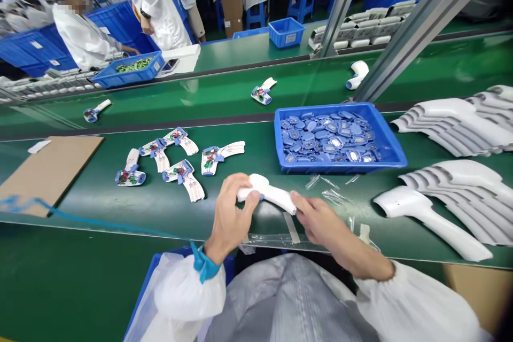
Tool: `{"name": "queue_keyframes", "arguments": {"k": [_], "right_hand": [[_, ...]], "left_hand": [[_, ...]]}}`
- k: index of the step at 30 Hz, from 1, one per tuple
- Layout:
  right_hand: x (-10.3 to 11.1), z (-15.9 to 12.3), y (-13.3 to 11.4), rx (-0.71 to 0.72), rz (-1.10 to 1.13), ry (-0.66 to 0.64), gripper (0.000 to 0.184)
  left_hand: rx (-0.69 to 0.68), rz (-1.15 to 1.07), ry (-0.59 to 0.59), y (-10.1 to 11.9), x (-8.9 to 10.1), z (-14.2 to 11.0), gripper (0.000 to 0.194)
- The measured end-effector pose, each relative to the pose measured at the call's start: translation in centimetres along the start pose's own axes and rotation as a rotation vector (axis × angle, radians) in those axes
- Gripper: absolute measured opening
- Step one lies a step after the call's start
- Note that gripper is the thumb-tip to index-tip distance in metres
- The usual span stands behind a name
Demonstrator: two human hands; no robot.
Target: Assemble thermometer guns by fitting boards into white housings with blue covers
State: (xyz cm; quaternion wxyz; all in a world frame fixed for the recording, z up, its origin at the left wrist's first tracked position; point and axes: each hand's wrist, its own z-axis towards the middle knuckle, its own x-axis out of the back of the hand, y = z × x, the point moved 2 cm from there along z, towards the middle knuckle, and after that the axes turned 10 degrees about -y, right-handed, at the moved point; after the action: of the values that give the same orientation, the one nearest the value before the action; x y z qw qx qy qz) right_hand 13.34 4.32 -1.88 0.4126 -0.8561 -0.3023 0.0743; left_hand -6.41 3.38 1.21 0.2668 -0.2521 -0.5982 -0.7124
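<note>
Between my two hands is a white handheld thermometer housing (276,196), pistol-shaped, held just above the green bench. My left hand (234,211) grips its wide head end, thumb on the near side. The fingers of my right hand (318,219) are closed on the tip of its handle. To the left lie several open housing halves (184,176) with wires, green boards and blue parts showing; the nearest half (220,157) is just beyond my left hand. A blue tray (340,168) full of small blue plastic parts (328,136) stands beyond my right hand.
White shells (452,187) are stacked at the right, with a single shell (425,214) in front. Clear plastic strips (334,196) lie near the tray. Cardboard (52,171) lies at left. A green conveyor (192,99) carries spaced units; a metal post (412,32) rises at right. Co-workers stand beyond.
</note>
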Motion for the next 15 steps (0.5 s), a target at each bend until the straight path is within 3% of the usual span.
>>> {"name": "queue_keyframes", "arguments": {"k": [2,3,5,8,10,13,15], "right_hand": [[-0.6,-0.1,-0.2,-0.099,0.071,-0.135,0.05],[-0.8,-0.2,-0.5,-0.06,0.003,-0.15,0.049],[-1.4,-0.5,-1.3,0.131,-0.295,-0.06,0.045],[-2.7,-1.0,-2.5,0.347,-0.846,0.129,0.033],[-3.5,-1.0,-2.9,0.35,-1.097,0.136,0.037],[-4.1,-0.5,-3.2,0.27,-1.194,0.125,0.041],[-3.8,-0.3,-3.4,0.263,-1.181,0.122,0.04]], "left_hand": [[0.031,0.04,0.191,-0.6,-0.3,-0.5,0.038],[0.079,0.048,0.284,-1.0,-0.6,-0.3,0.046],[0.155,-0.046,0.382,-1.6,-1.4,0.9,0.052],[0.186,-0.311,0.299,-1.9,-2.7,3.7,0.058],[0.239,-0.292,0.28,-1.8,-3.2,5.2,0.06],[0.29,-0.051,0.311,-1.3,-3.4,6.4,0.058],[0.253,0.063,0.263,-1.1,-3.1,6.4,0.056]]}}
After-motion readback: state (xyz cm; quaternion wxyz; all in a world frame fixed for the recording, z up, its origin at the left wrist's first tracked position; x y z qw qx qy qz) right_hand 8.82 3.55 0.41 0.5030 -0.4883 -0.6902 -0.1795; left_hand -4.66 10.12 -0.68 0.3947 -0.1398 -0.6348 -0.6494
